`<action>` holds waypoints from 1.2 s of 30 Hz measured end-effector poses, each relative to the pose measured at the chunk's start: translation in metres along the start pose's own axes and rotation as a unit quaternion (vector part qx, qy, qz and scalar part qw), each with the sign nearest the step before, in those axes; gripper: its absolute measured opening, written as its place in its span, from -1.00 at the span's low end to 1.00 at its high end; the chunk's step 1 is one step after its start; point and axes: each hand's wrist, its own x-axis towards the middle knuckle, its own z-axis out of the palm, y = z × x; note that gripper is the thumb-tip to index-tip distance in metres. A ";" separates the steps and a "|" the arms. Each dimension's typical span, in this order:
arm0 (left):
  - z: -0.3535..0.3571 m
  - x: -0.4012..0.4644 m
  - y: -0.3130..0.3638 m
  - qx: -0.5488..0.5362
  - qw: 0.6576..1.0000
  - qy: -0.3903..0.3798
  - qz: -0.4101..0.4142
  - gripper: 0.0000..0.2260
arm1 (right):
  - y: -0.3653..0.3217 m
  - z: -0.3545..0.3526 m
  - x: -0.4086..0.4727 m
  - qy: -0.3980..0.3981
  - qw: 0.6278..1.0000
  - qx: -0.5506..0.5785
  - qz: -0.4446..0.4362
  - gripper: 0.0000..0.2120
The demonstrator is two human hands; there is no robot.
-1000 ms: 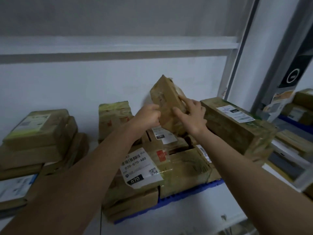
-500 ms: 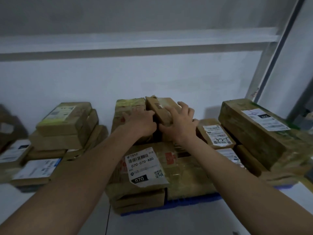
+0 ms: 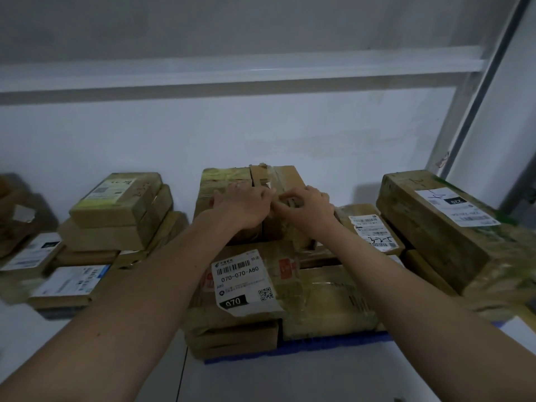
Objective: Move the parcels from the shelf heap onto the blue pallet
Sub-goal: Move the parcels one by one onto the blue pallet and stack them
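White wall [image 3: 261, 134] fills the upper frame, crossed by one pale rail [image 3: 232, 68]; pale floor [image 3: 319, 381] lies at the bottom. Blue pallet [image 3: 333, 343] sits at centre, showing only its front edge beneath stacked parcels. Two hands meet on the top parcel [image 3: 278, 177] at frame centre. Left hand [image 3: 242, 206] rests on it, fingers loosely curved. Right hand [image 3: 304, 208] has curled fingers; whether it pinches the tape cannot be told. One long box [image 3: 435, 227] lies at right. Left heap [image 3: 116, 216] shows roughly seven parcels.
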 end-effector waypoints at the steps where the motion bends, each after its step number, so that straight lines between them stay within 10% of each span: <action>1: 0.000 0.001 -0.002 0.000 1.000 0.001 0.002 -0.53 | -0.001 -0.002 0.000 0.015 0.999 0.049 0.004 -0.49; 8: 0.001 -0.007 0.001 0.024 1.000 -0.003 -0.008 -0.41 | 0.010 -0.019 0.012 0.032 0.957 0.265 0.115 -0.63; 22: -0.005 -0.011 0.012 0.026 0.999 -0.034 -0.023 -0.40 | 0.017 -0.016 0.020 0.019 0.955 0.257 0.145 -0.96; 29: -0.004 -0.007 0.011 0.025 0.999 -0.037 -0.011 -0.39 | 0.022 -0.015 0.022 0.022 0.952 0.265 0.153 -0.53; 36: -0.005 -0.005 0.015 0.039 0.999 0.013 0.003 -0.43 | 0.017 -0.018 0.020 -0.001 0.945 0.277 0.174 -0.92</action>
